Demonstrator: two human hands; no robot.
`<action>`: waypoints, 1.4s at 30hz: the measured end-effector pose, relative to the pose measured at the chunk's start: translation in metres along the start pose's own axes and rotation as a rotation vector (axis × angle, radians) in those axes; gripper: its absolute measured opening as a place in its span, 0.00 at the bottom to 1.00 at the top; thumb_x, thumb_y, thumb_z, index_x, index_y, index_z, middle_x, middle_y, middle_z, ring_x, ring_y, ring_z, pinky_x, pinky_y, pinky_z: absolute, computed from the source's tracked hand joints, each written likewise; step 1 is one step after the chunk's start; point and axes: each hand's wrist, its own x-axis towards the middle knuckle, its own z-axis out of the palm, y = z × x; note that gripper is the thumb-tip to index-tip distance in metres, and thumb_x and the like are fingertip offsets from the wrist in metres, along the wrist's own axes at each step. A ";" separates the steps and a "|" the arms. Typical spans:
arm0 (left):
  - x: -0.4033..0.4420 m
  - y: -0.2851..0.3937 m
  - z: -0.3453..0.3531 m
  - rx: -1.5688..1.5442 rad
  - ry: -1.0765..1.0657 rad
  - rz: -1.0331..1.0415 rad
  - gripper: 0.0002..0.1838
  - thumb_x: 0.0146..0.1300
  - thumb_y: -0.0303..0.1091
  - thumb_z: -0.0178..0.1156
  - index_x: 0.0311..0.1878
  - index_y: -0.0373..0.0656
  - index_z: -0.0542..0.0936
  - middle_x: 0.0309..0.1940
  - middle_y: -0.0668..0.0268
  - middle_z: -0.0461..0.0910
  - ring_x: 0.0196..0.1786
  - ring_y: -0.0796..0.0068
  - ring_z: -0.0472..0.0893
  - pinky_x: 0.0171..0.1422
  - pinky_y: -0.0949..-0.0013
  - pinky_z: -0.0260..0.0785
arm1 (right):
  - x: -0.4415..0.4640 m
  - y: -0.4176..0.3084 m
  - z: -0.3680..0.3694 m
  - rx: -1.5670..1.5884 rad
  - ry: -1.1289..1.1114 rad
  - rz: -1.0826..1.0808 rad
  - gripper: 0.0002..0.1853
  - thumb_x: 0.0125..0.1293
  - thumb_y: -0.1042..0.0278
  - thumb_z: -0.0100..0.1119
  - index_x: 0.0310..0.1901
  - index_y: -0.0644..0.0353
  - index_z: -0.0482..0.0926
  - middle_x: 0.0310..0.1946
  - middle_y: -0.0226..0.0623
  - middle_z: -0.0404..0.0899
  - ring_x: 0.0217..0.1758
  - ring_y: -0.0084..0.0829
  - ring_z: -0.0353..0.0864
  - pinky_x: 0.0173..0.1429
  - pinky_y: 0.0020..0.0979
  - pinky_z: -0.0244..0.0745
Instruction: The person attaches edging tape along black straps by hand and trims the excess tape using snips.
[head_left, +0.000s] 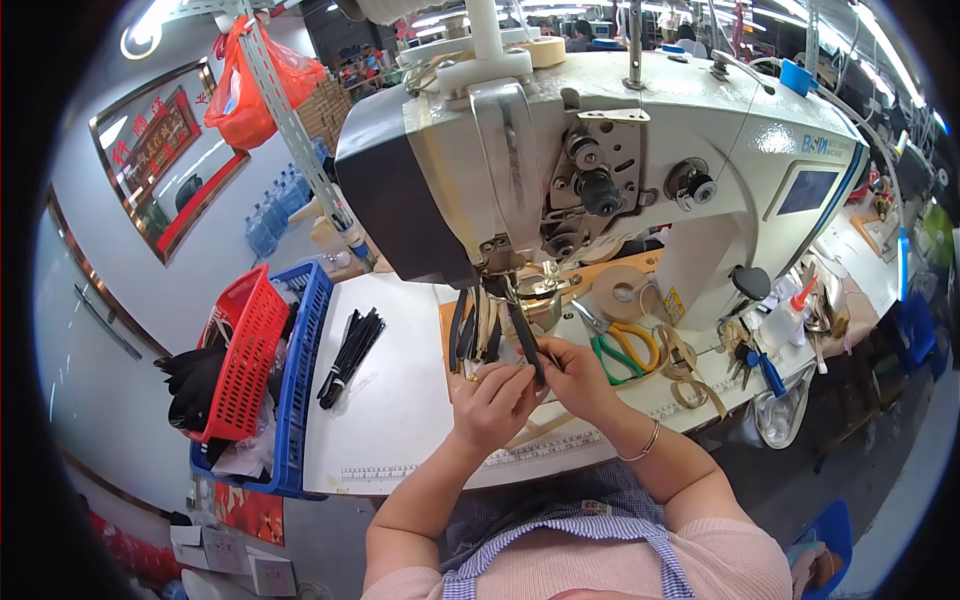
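Observation:
My left hand (pixel 494 402) and my right hand (pixel 577 380) meet in front of the sewing machine (pixel 625 110). Closed fingers of both hands pinch the near end of a narrow black strap (pixel 523 328). From there the strap runs up toward the needle area, where its far end is hidden under the machine head. Several black and beige strips (pixel 482 328) hang beside it on the left. Just right of my right hand lie scissors (pixel 632 350) with one green and one yellow handle.
A tied bundle of black strips (pixel 351 357) lies on the white table (pixel 390 440). Left of it, a red basket (pixel 243 355) rests in a blue basket (pixel 306 350). To the right are a tape roll (pixel 622 292), beige tape (pixel 683 372) and a white bottle (pixel 785 325).

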 end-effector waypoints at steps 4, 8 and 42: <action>-0.006 0.006 -0.002 0.003 -0.181 -0.091 0.10 0.37 0.23 0.65 0.27 0.42 0.76 0.26 0.66 0.76 0.27 0.67 0.77 0.29 0.70 0.70 | -0.003 0.000 0.006 -0.093 0.029 0.024 0.10 0.67 0.76 0.47 0.46 0.64 0.77 0.25 0.27 0.75 0.26 0.13 0.71 0.28 0.18 0.69; -0.008 0.030 -0.030 -0.283 -0.762 0.172 0.03 0.47 0.27 0.56 0.28 0.45 0.76 0.28 0.67 0.77 0.30 0.64 0.78 0.33 0.66 0.72 | -0.004 0.002 -0.005 -0.019 -0.069 0.084 0.10 0.69 0.75 0.46 0.47 0.66 0.75 0.28 0.27 0.76 0.28 0.16 0.74 0.33 0.17 0.72; 0.038 -0.039 -0.013 -0.129 -0.132 0.113 0.16 0.41 0.24 0.65 0.38 0.41 0.80 0.37 0.63 0.79 0.43 0.62 0.81 0.39 0.69 0.76 | 0.011 -0.021 -0.019 0.112 -0.242 0.132 0.11 0.70 0.68 0.46 0.51 0.61 0.73 0.27 0.26 0.76 0.28 0.14 0.75 0.26 0.14 0.64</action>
